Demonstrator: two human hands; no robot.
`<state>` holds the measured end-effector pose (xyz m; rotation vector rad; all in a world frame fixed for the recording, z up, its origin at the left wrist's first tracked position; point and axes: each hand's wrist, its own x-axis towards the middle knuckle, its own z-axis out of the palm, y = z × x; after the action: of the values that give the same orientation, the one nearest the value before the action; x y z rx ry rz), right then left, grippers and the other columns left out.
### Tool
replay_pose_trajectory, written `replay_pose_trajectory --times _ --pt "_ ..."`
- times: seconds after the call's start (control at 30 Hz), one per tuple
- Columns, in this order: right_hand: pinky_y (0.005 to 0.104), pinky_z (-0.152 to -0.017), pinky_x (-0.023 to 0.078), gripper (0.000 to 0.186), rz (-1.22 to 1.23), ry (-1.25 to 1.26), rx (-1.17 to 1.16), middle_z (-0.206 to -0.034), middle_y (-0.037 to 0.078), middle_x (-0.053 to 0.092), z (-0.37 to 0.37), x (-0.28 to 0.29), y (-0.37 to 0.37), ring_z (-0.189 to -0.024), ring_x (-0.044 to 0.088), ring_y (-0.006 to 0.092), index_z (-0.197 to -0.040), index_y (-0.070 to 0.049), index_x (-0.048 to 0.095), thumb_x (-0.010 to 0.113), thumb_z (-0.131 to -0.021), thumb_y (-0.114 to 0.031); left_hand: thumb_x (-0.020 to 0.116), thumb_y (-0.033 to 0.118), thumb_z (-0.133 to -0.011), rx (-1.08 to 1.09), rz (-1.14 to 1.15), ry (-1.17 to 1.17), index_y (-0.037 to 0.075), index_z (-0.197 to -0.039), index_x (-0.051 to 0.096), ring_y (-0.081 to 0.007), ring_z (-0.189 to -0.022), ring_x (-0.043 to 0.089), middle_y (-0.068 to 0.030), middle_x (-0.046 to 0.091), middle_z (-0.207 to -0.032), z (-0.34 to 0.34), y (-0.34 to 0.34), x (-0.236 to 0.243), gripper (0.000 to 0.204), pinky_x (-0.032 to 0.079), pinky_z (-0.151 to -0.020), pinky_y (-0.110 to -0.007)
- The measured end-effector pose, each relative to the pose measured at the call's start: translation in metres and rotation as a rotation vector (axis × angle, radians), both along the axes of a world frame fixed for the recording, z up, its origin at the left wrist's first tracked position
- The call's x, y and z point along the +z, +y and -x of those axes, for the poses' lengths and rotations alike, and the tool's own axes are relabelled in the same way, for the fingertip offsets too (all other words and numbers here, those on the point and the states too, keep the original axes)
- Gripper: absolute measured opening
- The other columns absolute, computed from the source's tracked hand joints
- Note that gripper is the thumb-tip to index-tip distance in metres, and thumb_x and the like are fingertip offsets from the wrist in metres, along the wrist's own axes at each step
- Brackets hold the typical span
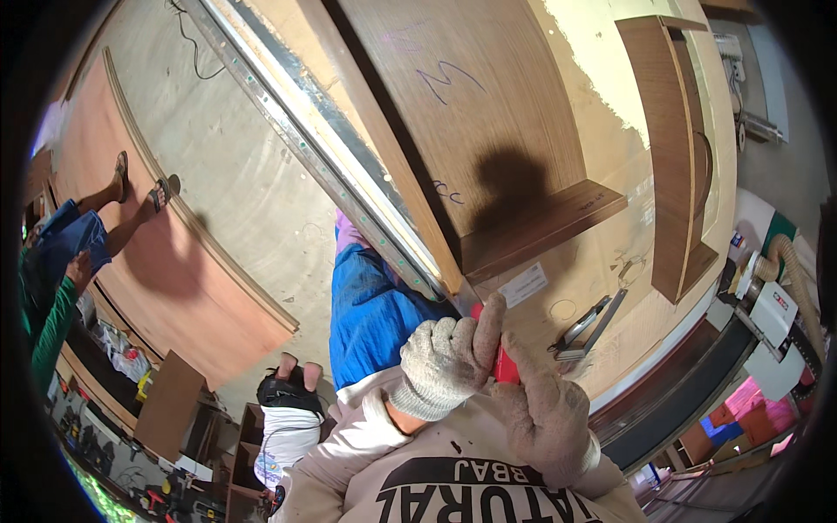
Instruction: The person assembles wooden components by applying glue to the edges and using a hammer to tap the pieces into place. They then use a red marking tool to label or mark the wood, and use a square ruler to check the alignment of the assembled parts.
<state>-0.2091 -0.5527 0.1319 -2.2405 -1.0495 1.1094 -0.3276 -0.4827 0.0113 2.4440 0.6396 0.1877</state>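
My left hand, in a pale knit glove, is closed with its fingers curled round a red-handled tool, its thumb side toward the wooden corner. My right hand, gloved likewise, closes on the tool's near end, its fingers bent. Most of the tool is hidden by the gloves, and I cannot make out its kind. Just beyond my hands is the corner of a brown wooden frame, joined to a wide wood panel with pen marks.
A metal hand tool lies on the worktable to the right, near a white label. Farther right stands a narrow wooden box frame. At left, a person in sandals is beside a large curved board on the floor.
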Motion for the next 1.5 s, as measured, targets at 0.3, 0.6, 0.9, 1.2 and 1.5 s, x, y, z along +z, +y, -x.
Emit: replay_pose_trajectory --times 0.3,0.6,0.9,1.2,1.5 --pt "0.0447 -0.082 0.058 0.046 -0.011 -0.048 -0.002 -0.12 0.027 0.068 -0.005 -0.001 0.006 -0.096 0.072 0.0426 -0.137 0.005 0.055 0.067 -0.098 -0.016 0.064 0.018 -0.083 0.085 -0.034 -0.016 0.005 -0.136 0.059 -0.0163 -0.065 0.056 0.0005 0.052 -0.077 -0.01 -0.004 -0.001 0.055 0.047 -0.054 -0.033" --pt "0.0451 -0.083 0.057 0.044 0.038 -0.012 -0.068 -0.115 0.029 0.069 0.006 0.005 0.01 -0.099 0.071 0.0445 -0.135 0.008 0.055 0.065 -0.1 -0.015 0.064 0.021 -0.085 0.053 0.072 -0.003 0.004 -0.135 0.056 -0.0217 -0.075 0.066 -0.0049 0.065 -0.088 -0.004 -0.004 -0.005 0.053 0.05 -0.062 -0.035" --pt "0.0442 -0.082 0.058 0.042 -0.174 -0.176 0.033 -0.113 0.025 0.067 -0.004 0.009 0.0 -0.1 0.069 0.0437 -0.13 -0.001 0.06 0.071 -0.094 -0.02 0.063 0.019 -0.088 0.047 0.156 0.026 0.007 -0.124 0.056 -0.032 -0.081 0.071 -0.0121 0.067 -0.087 -0.008 -0.003 -0.006 0.039 0.056 -0.068 -0.048" --pt "0.0433 -0.104 0.05 0.061 -0.491 -0.252 0.295 -0.134 0.023 0.06 -0.011 -0.036 -0.024 -0.124 0.058 0.0414 -0.137 0.0 0.052 0.076 -0.083 -0.012 0.065 0.028 -0.086 0.059 -0.052 -0.059 0.006 -0.111 0.058 -0.0318 -0.085 0.07 -0.0121 0.066 -0.094 0.001 -0.009 -0.018 0.034 0.054 -0.07 -0.045" --pt "0.0463 -0.095 0.052 0.052 -0.343 -0.16 0.149 -0.119 0.024 0.067 -0.007 -0.052 -0.022 -0.111 0.065 0.0439 -0.136 -0.006 0.051 0.072 -0.09 -0.014 0.064 0.033 -0.092 0.148 0.202 0.196 0.007 -0.113 0.062 -0.0368 -0.095 0.071 -0.0179 0.073 -0.104 0.039 0.01 -0.005 0.033 0.056 -0.082 -0.049"
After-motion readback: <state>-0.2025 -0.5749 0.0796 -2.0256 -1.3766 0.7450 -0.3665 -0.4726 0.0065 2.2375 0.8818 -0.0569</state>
